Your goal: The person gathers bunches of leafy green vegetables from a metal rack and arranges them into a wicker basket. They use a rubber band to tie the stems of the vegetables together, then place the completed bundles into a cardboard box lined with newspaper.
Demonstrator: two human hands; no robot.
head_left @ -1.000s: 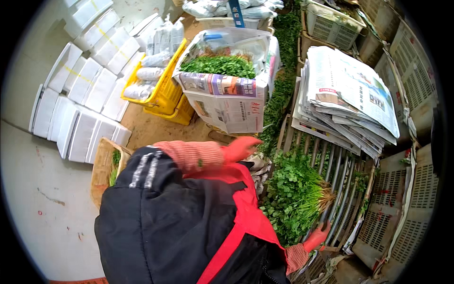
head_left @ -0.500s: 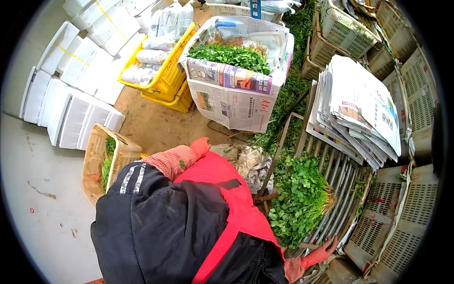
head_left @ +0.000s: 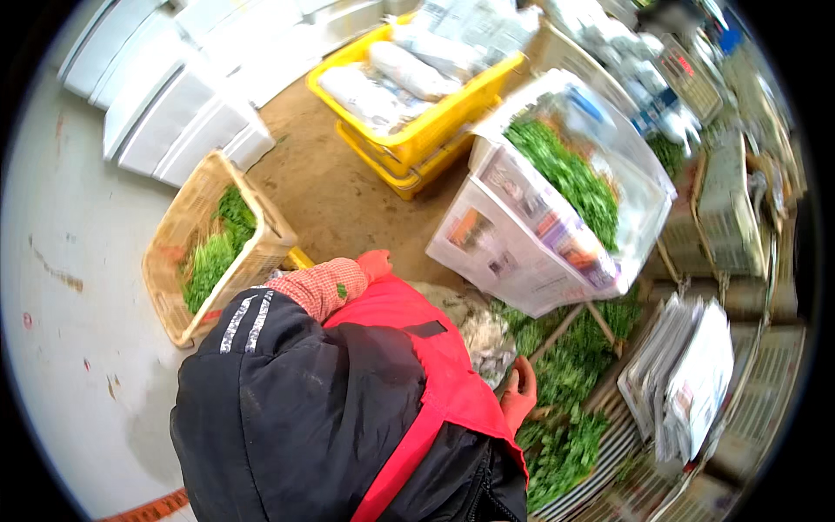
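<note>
My left hand [head_left: 376, 264], in an orange-red glove, rests at the red apron [head_left: 402, 311] over my knee; its fingers are mostly hidden. My right hand [head_left: 519, 397], gloved alike, is raised beside the apron, fingers loosely bent and apart, with nothing seen in it. Just beyond it, leafy green herbs [head_left: 564, 452] with celery-like leaves lie on a slatted metal rack [head_left: 619, 435]. A crate lined with newspaper [head_left: 513, 248] stands ahead to the right, holding more bunched greens [head_left: 570, 178].
At left a beige plastic crate [head_left: 165, 270] holds greens [head_left: 217, 252]. Stacked yellow baskets [head_left: 409, 152] carry wrapped bundles [head_left: 409, 70]. White foam boxes [head_left: 187, 130] line the far left. A newspaper stack [head_left: 687, 374] sits at right, near more crates [head_left: 765, 391] and a scale [head_left: 690, 76].
My view has swung left. My right hand has drawn in from beyond the herbs' root ends to beside the apron, its fingers less spread. My left hand has stayed at the knee.
</note>
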